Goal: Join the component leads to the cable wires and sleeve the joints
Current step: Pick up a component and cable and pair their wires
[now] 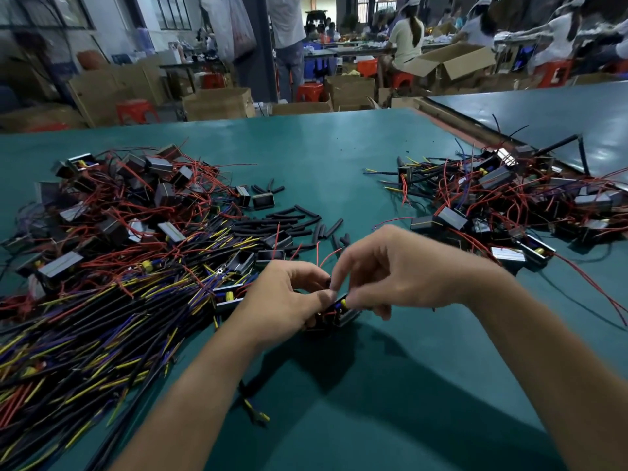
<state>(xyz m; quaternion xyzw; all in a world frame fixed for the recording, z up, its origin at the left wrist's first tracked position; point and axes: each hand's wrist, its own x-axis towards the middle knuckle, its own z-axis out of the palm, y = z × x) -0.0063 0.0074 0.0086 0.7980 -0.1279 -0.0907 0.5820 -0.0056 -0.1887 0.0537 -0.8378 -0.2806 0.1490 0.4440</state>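
Note:
My left hand (289, 294) grips a small black box component (343, 312) with red leads, held just above the green table (339, 158). My right hand (390, 266) meets it from the right, its fingertips pinching something small at the top of the component; the fingers hide what it is. A thin red lead (328, 254) arcs up behind the fingers. Loose black sleeve pieces (299, 219) lie just beyond the hands. A black cable with yellow ends (253, 404) trails under my left forearm.
A big heap of black cables with yellow and purple wires and boxed components (112, 253) fills the left. Another pile of components with red leads (516, 205) lies at the right. Cardboard boxes, red stools and seated people are beyond the table's far edge.

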